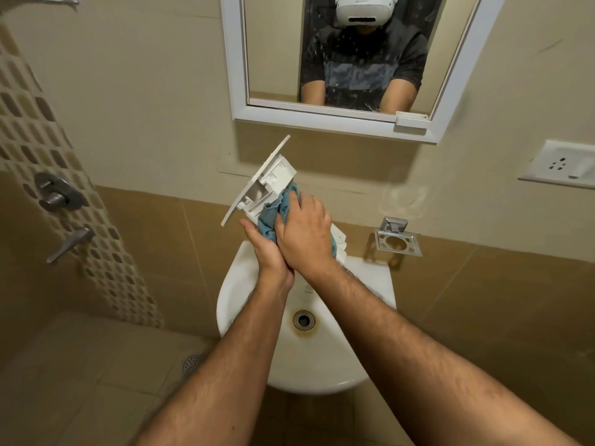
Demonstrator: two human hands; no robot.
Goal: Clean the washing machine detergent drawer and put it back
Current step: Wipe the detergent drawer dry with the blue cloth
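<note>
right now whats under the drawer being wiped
Below the detergent drawer sits the white sink, its drain in view. The left hand supports the drawer, the right hand presses a blue cloth on it. The hands hide the drawer's rear end.

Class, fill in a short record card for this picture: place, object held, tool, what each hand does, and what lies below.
place: bathroom, at a wall mirror
object held: white detergent drawer, tilted
tool: blue cloth
left hand: holds the drawer from beneath
right hand: presses the cloth against the drawer
below: white sink
</note>
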